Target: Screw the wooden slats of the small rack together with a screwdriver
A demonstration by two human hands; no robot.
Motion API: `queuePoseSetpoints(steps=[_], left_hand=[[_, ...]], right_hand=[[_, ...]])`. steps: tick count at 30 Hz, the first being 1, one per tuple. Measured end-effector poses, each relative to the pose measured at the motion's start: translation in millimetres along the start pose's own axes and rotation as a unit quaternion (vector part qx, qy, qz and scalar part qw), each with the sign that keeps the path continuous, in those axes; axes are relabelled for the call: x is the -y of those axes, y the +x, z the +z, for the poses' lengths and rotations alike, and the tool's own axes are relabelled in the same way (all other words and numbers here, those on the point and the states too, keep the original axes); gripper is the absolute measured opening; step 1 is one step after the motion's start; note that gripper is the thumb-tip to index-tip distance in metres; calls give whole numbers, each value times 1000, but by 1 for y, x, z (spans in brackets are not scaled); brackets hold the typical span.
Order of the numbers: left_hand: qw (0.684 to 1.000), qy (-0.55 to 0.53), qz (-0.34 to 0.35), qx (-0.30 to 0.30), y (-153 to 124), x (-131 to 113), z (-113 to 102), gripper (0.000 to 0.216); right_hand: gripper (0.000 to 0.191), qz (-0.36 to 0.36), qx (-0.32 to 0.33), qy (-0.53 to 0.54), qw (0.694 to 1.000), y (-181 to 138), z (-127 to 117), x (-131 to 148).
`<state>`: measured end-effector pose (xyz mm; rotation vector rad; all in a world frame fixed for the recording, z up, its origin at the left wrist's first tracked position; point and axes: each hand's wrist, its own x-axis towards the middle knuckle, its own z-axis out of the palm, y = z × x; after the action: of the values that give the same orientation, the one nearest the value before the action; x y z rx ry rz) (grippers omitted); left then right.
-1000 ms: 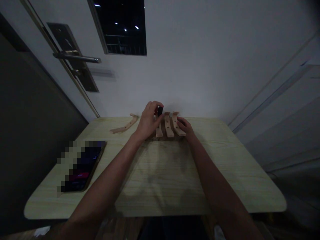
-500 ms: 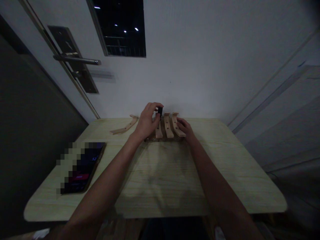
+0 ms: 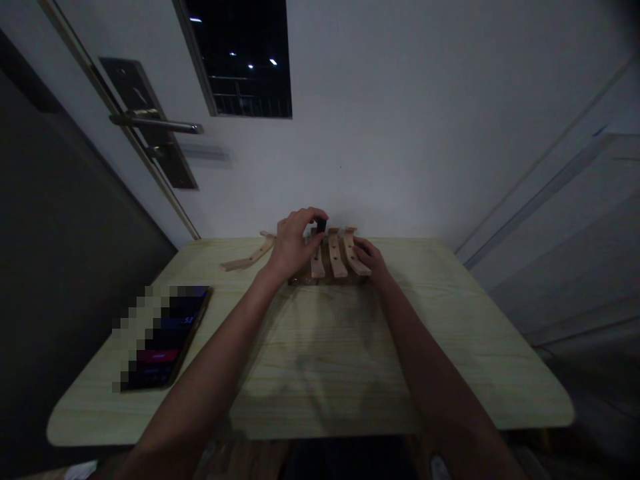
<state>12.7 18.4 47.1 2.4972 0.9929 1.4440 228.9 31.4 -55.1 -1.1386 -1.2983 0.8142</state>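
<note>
My left hand [image 3: 295, 243] pinches a small black block [image 3: 321, 225] between thumb and fingertips, just above the far part of the left curved wooden strip [image 3: 317, 267]. Beside that strip stand a middle curved strip [image 3: 336, 255] and a right one [image 3: 353, 253], each with dark holes or spots. All three rest on a brownish, see-through-looking base [image 3: 325, 281], partly hidden by the left hand. With bent fingers, my right hand [image 3: 373, 259] holds the right strip along its outer side; its thumb is partly hidden.
A loose curved wooden strip [image 3: 250, 257] lies left of my left hand on the pale wooden table [image 3: 320, 347]. A phone [image 3: 167, 343] with a lit, partly blurred screen lies at the table's left. Behind the table rises a white door [image 3: 380, 133] with a metal handle [image 3: 160, 125].
My left hand tilts the black block slightly, and its fingers shift a little around it. My right hand stays in place. The view has moved by a small amount.
</note>
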Motion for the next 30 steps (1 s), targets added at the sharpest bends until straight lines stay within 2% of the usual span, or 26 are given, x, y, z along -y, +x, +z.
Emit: queuePoseSetpoints(steps=[7,10,15,18,24,30], left_hand=[[998,-47,8,46,0,-4,-3,39],[999,-34,14,32,1,-3,-3,35],[999,-8,25,-38,2,2,1,29],[998,4,18,-54,2,1,2,26],[999,31,-4,-41,2,-2,0,30],[999,35,28,-14,3,0,-5,30]], right_hand=[[48,-1,-8,-5,1000,2,0,-3],[48,-5,-1,-14,1000,3,-1,-5],[47,-12,8,-15,1000,3,-1,-4],[47,-9,3,-7,1000,1,0,-2],[49,-4,-4,-5,1000,0,1,2],[48,-13,-9,-5,1000,0,1,0]])
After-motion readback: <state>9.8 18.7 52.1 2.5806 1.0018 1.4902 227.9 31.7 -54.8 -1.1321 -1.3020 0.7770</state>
